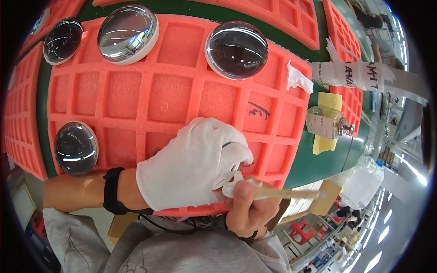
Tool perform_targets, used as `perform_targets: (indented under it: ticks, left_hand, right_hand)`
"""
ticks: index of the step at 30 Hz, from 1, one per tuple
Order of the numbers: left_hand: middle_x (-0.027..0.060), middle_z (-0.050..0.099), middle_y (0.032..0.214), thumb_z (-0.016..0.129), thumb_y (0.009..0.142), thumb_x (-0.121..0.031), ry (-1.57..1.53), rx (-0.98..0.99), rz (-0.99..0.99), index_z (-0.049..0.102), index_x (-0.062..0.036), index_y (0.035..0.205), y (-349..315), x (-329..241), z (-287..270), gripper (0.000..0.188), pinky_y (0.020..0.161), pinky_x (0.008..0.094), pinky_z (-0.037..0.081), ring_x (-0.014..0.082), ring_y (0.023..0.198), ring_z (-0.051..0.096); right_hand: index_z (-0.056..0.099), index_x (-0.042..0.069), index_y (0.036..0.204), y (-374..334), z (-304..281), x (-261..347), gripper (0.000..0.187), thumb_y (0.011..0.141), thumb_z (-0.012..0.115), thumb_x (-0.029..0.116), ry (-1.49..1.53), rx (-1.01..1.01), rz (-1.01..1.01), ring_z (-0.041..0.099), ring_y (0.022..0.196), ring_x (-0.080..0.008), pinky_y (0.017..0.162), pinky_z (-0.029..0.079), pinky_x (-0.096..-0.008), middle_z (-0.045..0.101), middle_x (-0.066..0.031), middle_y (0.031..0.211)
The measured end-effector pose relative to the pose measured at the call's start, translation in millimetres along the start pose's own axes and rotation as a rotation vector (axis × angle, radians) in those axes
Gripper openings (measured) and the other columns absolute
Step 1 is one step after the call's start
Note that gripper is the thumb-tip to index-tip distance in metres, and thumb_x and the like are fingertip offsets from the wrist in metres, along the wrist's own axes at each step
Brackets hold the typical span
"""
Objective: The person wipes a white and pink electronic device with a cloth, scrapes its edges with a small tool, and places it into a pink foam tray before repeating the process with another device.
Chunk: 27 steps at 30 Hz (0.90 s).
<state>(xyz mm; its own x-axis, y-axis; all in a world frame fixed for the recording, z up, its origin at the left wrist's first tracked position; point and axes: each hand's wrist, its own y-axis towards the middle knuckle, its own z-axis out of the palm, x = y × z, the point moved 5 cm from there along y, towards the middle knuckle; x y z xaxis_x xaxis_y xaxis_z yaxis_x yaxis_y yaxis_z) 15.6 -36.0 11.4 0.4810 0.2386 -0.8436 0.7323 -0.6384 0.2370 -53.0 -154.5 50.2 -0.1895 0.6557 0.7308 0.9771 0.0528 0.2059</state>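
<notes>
My left hand [193, 166], in a white glove, is closed above the near part of the pink foam tray [170, 98]. Its fingers curl round a glassy piece, apparently a lens, of which only a bit of shiny edge shows. My bare right hand [251, 207] pinches a pale thin stick [293, 194]. White wadding [233, 183] at the stick's left end meets the gloved fingers. Domed glass lenses rest on the tray: a dark one [238, 50] at the back right, a bright one [128, 34] at the back left, and another [76, 148] beside my left forearm.
A clear bottle with a metal top [325, 123] lies on a yellow cloth [330, 101] to the right, on the green table [298, 157]. A wrapped grey bar [364, 76] reaches in from the right. More foam trays [22, 113] border this one. Red stools [301, 232] stand beyond.
</notes>
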Motion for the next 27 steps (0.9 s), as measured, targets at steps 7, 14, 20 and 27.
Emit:
perform_targets:
  ticks: [7,14,20,27]
  left_hand:
    - [0.0064,0.061,0.109,0.087,0.064,-0.016,-0.025,0.008,0.007,0.065,-0.0108,0.109,2,-2,-2,0.050,0.081,0.0401,0.048,0.0289,0.094,0.059]
    - [0.0061,0.061,0.109,0.089,0.062,-0.018,-0.066,0.016,-0.029,0.065,-0.0110,0.109,1,1,-1,0.053,0.080,0.0400,0.048,0.0294,0.093,0.058]
    - [0.0062,0.062,0.109,0.089,0.062,-0.019,-0.077,0.007,-0.057,0.066,-0.0113,0.109,-1,3,-2,0.052,0.081,0.0400,0.048,0.0295,0.094,0.058]
    - [0.0064,0.062,0.109,0.086,0.065,-0.021,-0.034,0.034,-0.023,0.066,-0.0110,0.106,2,-1,-2,0.047,0.081,0.0403,0.049,0.0295,0.095,0.059]
  right_hand:
    - [0.058,0.002,0.061,3,0,-8,0.052,0.106,0.049,0.027,0.235,-0.121,0.359,0.047,0.039,-0.0114,0.039,0.032,-0.0287,0.050,-0.0017,0.045]
    - [0.060,0.002,0.063,-8,4,-13,0.037,0.098,0.061,0.014,0.127,-0.184,0.289,0.044,0.037,-0.0186,0.039,0.033,-0.0304,0.051,-0.0057,0.049]
    - [0.055,0.003,0.064,-3,4,-7,0.032,0.092,0.069,0.007,0.087,-0.070,0.150,0.042,0.038,-0.0244,0.039,0.034,-0.0340,0.048,-0.0082,0.052]
    - [0.061,0.001,0.069,9,-3,-7,0.033,0.098,0.059,0.016,0.015,0.065,0.010,0.053,0.041,-0.0187,0.039,0.039,-0.0320,0.056,-0.0059,0.053]
